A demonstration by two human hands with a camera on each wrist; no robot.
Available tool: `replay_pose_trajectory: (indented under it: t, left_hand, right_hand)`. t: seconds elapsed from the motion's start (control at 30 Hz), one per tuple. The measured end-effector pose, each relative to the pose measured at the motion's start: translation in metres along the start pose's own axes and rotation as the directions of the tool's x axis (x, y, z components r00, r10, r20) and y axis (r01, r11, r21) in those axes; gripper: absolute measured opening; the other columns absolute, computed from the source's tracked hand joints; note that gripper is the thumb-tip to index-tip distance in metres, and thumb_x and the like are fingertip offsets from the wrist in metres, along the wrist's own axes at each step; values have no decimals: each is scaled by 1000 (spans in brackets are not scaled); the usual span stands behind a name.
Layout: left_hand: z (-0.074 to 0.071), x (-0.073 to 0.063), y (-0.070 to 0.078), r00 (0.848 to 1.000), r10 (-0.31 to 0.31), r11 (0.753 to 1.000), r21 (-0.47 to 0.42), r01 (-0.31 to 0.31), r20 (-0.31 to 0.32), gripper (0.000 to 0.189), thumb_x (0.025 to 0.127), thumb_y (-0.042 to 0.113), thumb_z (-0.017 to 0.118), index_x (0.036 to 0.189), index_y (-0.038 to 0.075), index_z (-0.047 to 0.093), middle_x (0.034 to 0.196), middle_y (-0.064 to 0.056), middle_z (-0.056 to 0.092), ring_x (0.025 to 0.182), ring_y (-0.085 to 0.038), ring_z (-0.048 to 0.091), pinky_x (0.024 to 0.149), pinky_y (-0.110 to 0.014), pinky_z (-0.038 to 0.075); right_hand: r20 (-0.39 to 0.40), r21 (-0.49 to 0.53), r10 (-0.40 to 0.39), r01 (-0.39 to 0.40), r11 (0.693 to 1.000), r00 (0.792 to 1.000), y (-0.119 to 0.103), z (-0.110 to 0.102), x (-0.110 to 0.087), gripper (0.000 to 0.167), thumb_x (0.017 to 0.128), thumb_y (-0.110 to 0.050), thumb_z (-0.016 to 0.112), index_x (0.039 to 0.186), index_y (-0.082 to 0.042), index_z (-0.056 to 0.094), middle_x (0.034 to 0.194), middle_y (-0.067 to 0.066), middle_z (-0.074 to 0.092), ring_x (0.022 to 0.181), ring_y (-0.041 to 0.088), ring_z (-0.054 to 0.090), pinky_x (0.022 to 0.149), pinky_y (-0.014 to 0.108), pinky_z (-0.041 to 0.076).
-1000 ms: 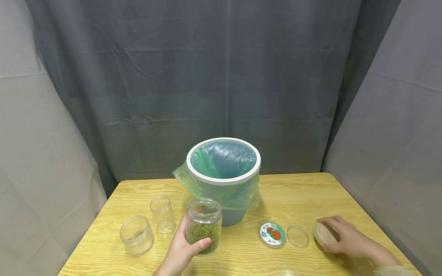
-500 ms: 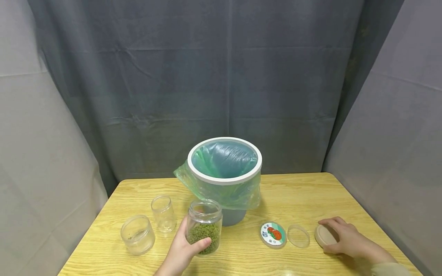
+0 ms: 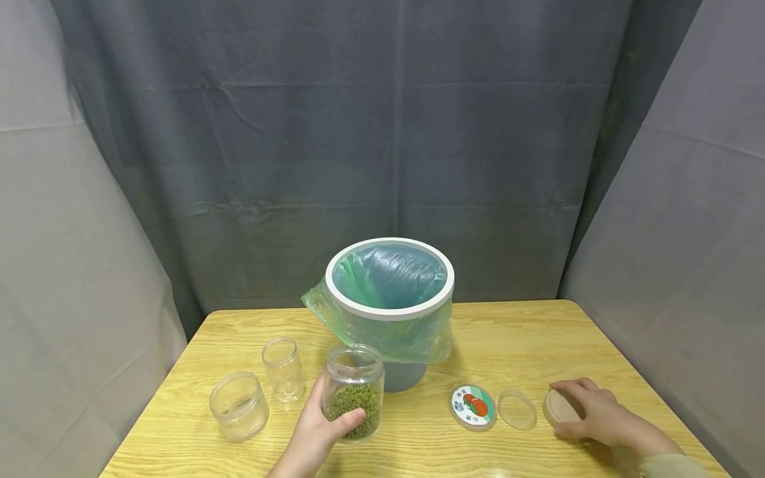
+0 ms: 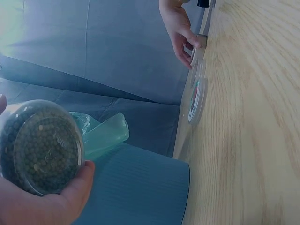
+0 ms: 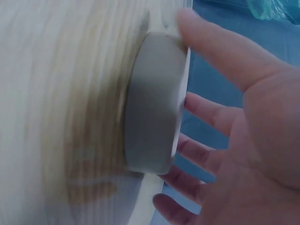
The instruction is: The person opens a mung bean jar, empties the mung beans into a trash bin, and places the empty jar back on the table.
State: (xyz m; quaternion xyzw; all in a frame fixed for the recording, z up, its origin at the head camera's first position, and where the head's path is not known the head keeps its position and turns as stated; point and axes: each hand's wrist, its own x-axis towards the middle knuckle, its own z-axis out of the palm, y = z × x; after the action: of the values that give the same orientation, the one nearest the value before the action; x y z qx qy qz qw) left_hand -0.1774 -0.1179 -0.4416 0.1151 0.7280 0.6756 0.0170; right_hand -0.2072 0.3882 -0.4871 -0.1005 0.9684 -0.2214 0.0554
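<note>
In the head view my left hand (image 3: 319, 425) grips an uncapped clear jar (image 3: 354, 398), part-filled with small green beans (image 3: 352, 406). The left wrist view shows that jar's base (image 4: 47, 150) tipped toward the camera, off the table. My right hand (image 3: 600, 411) holds a round beige lid (image 3: 560, 406) low at the table's right side, thumb and fingers about its rim. Seen from the right wrist, the lid (image 5: 154, 103) lies against the wood, thumb at one end and fingertips behind it. Left of it lie a clear ring-like lid (image 3: 516, 409) and a tomato-printed lid (image 3: 473, 406).
A bin (image 3: 403, 375) with a white rim (image 3: 390, 313) and green liner bag (image 3: 412, 338) stands behind the jar. Two clear open jars, a wide one (image 3: 239, 406) and a narrow one (image 3: 283, 370), stand on the left. Cloth walls (image 3: 311, 153) surround the wooden table (image 3: 508, 332).
The right hand and the beige lid have shifted very slightly left, toward the clear lid. The left hand keeps the jar in nearly the same place. The head view has drifted a little.
</note>
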Motion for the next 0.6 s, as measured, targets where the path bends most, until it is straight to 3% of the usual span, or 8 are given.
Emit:
replay_pose_trajectory:
  t: [0.27, 0.47, 0.6]
  left_hand:
    - [-2, 0, 3, 1000, -7, 1000, 15, 7, -8, 84, 88, 23, 78, 158, 11, 32, 162, -23, 36, 151, -55, 19, 104, -90, 3]
    - [-4, 2, 5, 999, 27, 1000, 8, -27, -45, 88, 85, 20, 80, 158, 10, 32, 161, -23, 38, 152, -53, 20, 108, -87, 4]
    - [-5, 2, 8, 998, 41, 999, 13, -41, -53, 82, 84, 20, 82, 151, 14, 34, 161, -22, 39, 152, -53, 19, 107, -88, 6]
  right_hand:
    - [-169, -56, 50, -60, 997, 984, -21, 1, 7, 60, 97, -49, 68, 140, -9, 59, 135, 22, 56, 114, 50, 54, 75, 64, 47]
    - [-284, -60, -29, 13, 998, 958, -45, 0, 15, 45, 97, -40, 71, 131, -11, 66, 128, 18, 61, 112, 47, 58, 79, 66, 47]
    - [-364, -33, -85, 78, 996, 928, -61, -3, 22, 35, 98, -32, 72, 126, -11, 69, 126, 17, 63, 114, 46, 60, 85, 66, 48]
